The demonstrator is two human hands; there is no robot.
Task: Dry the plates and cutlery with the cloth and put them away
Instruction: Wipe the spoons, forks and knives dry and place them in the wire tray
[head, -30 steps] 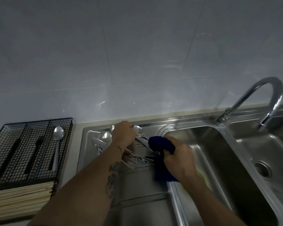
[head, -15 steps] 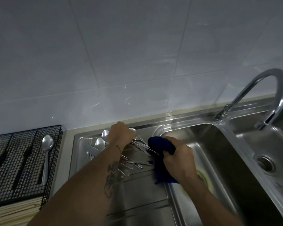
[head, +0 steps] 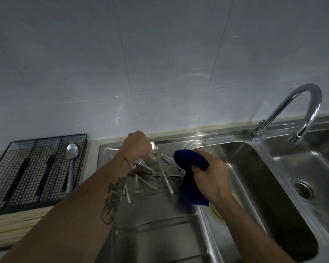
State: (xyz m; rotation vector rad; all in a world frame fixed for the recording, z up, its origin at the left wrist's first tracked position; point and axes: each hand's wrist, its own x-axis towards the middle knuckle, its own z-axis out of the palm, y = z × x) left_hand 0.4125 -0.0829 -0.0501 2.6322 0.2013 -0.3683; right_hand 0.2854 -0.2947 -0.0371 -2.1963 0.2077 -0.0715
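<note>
Left hand lifting a spoon, right hand holding the cloth.

I see my left hand (head: 137,144) gripping a spoon (head: 155,153) above the cutlery pile (head: 150,177) on the drainboard (head: 156,221). My right hand (head: 211,177), just beside it, clenches the blue cloth (head: 188,160).

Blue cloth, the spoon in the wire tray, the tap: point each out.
Cloth (head: 188,160), head view, on the bunched top above the right hand's fingers.
Spoon (head: 72,150), head view, on its bowl.
Tap (head: 310,95), head view, on the top of its curved spout.
</note>
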